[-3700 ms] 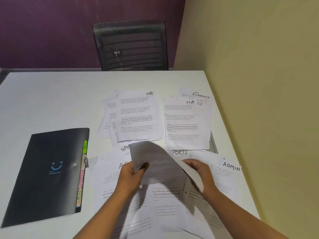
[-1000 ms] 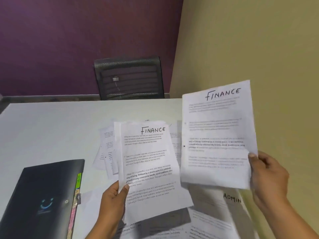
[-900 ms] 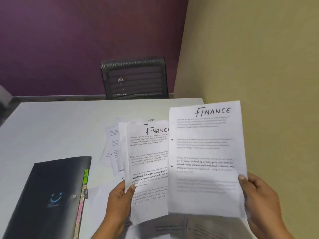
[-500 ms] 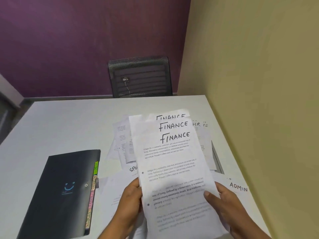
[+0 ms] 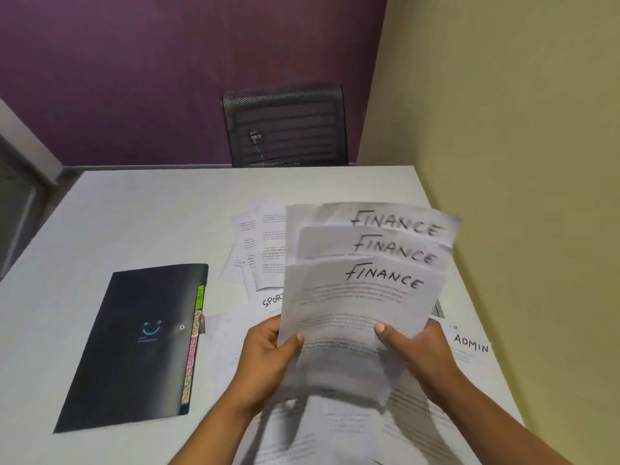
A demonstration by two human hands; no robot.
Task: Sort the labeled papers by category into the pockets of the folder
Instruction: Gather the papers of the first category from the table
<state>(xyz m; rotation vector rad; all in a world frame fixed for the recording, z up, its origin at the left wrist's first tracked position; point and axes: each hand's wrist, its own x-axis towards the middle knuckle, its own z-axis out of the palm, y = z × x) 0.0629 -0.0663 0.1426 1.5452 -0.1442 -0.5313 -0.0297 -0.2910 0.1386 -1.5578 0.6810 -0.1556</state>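
Three white sheets headed FINANCE (image 5: pixel 365 290) are fanned one over another and held above the table. My left hand (image 5: pixel 268 357) grips their lower left edge, thumb on top. My right hand (image 5: pixel 412 350) grips the lower right side, thumb pressed on the front sheet. The black folder (image 5: pixel 134 347) with a blue smiley lies closed to the left, coloured index tabs (image 5: pixel 194 347) along its right edge. More labeled papers lie under and behind the held sheets: a SPORTS sheet (image 5: pixel 271 301), an ADMIN sheet (image 5: pixel 471 347), and a printed pile (image 5: pixel 258 250).
The white table (image 5: pixel 151 213) ends at a yellow wall (image 5: pixel 520 196) on the right. A black mesh chair (image 5: pixel 285 125) stands behind the far edge against a purple wall. Loose sheets (image 5: pixel 335 431) cover the near table between my arms.
The separate FINANCE sheet from my right hand has joined those in my left, forming one fanned stack now held by both hands, lowered and tipped toward the table.
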